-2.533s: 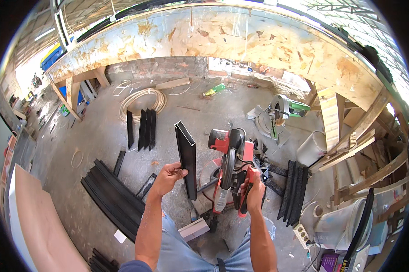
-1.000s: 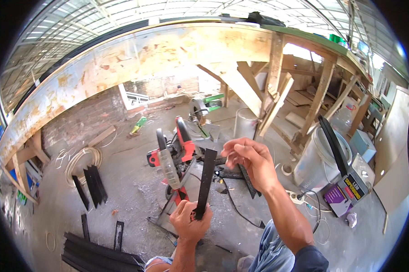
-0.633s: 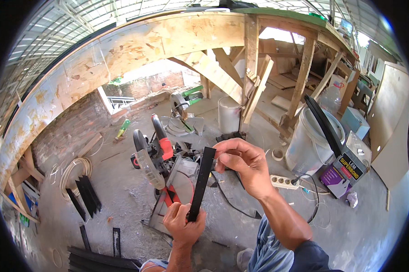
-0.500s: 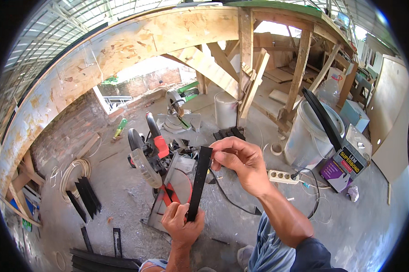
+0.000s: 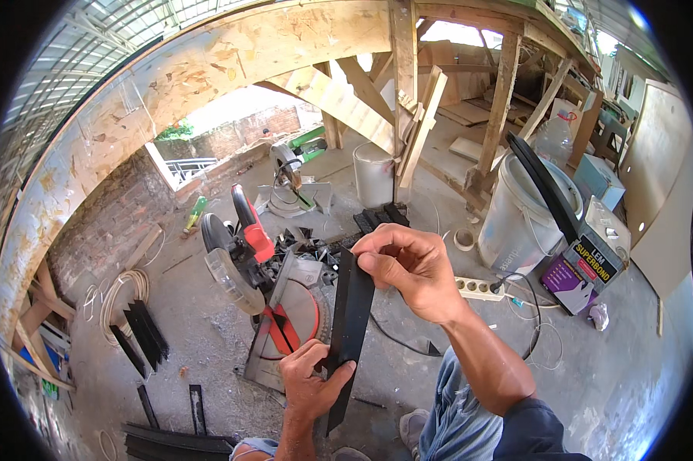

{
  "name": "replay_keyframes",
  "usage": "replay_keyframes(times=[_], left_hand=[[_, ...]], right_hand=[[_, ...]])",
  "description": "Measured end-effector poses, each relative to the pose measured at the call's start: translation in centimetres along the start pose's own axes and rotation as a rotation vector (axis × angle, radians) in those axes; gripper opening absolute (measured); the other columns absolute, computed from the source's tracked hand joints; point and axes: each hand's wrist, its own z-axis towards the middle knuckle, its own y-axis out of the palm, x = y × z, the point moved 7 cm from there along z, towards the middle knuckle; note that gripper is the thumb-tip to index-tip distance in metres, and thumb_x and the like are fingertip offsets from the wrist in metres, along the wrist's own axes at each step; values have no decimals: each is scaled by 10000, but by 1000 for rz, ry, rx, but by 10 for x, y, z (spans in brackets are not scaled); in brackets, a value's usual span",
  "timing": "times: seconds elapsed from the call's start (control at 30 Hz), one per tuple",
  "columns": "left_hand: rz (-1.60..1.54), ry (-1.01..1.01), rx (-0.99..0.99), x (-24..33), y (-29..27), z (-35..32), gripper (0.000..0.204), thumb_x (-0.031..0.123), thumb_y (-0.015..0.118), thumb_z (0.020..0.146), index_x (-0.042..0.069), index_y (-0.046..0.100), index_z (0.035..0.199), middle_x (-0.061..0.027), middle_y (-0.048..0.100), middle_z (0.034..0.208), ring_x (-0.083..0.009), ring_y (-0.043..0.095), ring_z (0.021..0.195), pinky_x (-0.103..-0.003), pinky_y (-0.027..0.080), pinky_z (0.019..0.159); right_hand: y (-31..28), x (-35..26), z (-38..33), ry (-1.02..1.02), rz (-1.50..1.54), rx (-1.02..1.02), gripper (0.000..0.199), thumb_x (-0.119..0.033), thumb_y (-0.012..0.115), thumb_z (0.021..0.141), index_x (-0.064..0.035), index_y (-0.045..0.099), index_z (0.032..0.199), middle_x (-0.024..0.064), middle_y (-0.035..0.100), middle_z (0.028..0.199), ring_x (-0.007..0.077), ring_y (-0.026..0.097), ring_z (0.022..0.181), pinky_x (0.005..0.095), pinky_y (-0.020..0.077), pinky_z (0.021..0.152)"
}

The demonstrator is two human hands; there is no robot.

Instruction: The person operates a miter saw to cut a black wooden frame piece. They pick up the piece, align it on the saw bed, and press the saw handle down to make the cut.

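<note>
The left grip [image 5: 312,380] is clamped on the bar's [image 5: 352,307] lower half; the right grip [image 5: 411,270] pinches its top end. The bar tilts in mid-air, beside the saw [image 5: 299,307]. Handling that end seems in hand; the next move calls for a steady left hold.

the black profile [image 5: 348,315] looks like smooth metal, matt with a faint sheen. left of it, the saw handle [image 5: 260,240] is glossy plastic. far off, the bench panel [image 5: 231,58] is rough, stained wood; the floor [image 5: 200,307] is dull concrete. right, a smooth plastic bucket [image 5: 509,230]; near, faded denim jeans [image 5: 460,411].
</note>
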Motion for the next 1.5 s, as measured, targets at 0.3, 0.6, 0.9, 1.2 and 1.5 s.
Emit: replay_keyframes(times=[0.3, 0.6, 0.9, 1.2, 1.5], left_hand=[[-108, -55, -59, -3, 7, -1, 268, 107, 824, 679, -44, 627, 781, -68, 565, 675, -156, 549, 588, -296, 428, 546], [-195, -122, -115, -11, 15, -3, 249, 94, 786, 668, -53, 616, 776, -59, 547, 676, -153, 528, 593, -294, 406, 560], [-286, -157, -109, -13, 14, -2, 232, 56, 734, 627, -66, 602, 774, -81, 556, 688, -150, 517, 599, -297, 392, 566], [-311, -204, -121, -19, 17, -3, 205, 36, 699, 623, -63, 586, 763, -79, 537, 665, -152, 489, 589, -297, 375, 563], [-362, -212, -110, -27, 21, -7, 199, 25, 666, 617, -66, 575, 769, -91, 525, 659, -170, 491, 603, -312, 383, 582]], right_hand=[[-3, 9, 2, 67, 26, -7, 85, -78, 685, 954, -18, 720, 1002, -28, 645, 798, 25, 529, 673, 205, 424, 596], [-4, 6, 0, -1, 28, -42, 110, -80, 690, 959, 0, 705, 1033, 11, 635, 833, 51, 496, 651, 225, 372, 562], [-9, 11, 3, 22, 117, -101, 161, -46, 639, 919, 4, 701, 1059, -24, 640, 868, 30, 527, 754, 204, 425, 676], [3, 14, 0, -10, -11, -196, 231, -67, 628, 868, 34, 685, 1067, 28, 603, 945, 70, 522, 801, 233, 427, 702], [9, 9, -4, -63, -107, -192, 189, -72, 749, 867, 5, 684, 1027, 30, 618, 951, 64, 537, 777, 240, 448, 673]])
